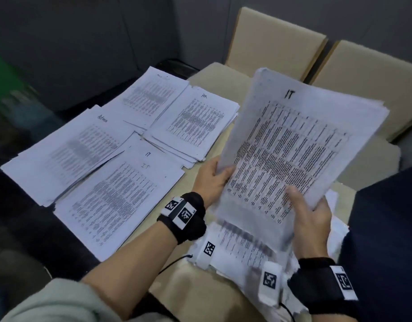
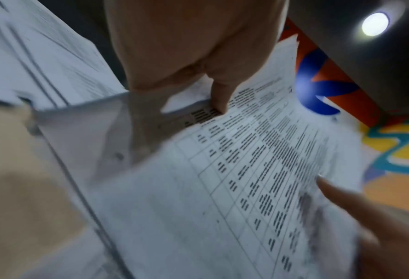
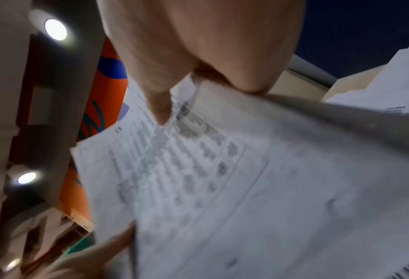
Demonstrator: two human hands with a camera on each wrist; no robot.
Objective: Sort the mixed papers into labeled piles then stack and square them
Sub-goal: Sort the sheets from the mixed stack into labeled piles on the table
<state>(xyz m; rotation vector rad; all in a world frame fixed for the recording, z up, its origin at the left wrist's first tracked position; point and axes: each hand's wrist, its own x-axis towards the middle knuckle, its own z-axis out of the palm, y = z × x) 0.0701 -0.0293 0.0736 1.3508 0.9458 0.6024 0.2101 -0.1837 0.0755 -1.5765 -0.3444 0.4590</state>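
White "IT" sheaf [image 1: 291, 145] gripped by left hand [image 1: 212, 180] and right hand [image 1: 314, 217] — four sorted piles [image 1: 121, 201] on table [image 1: 200, 296]

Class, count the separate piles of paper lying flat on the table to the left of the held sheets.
4: the far pile, the HR pile, the Admin pile and the near IT pile. They overlap, so more may be hidden.

I wear a black wrist strap [image 1: 185, 219] with white square-coded tags on each arm. My left sleeve [image 1: 53, 300] is pale grey-green, and thin black cables [image 1: 172, 263] trail from white tagged camera blocks [image 1: 206, 252].
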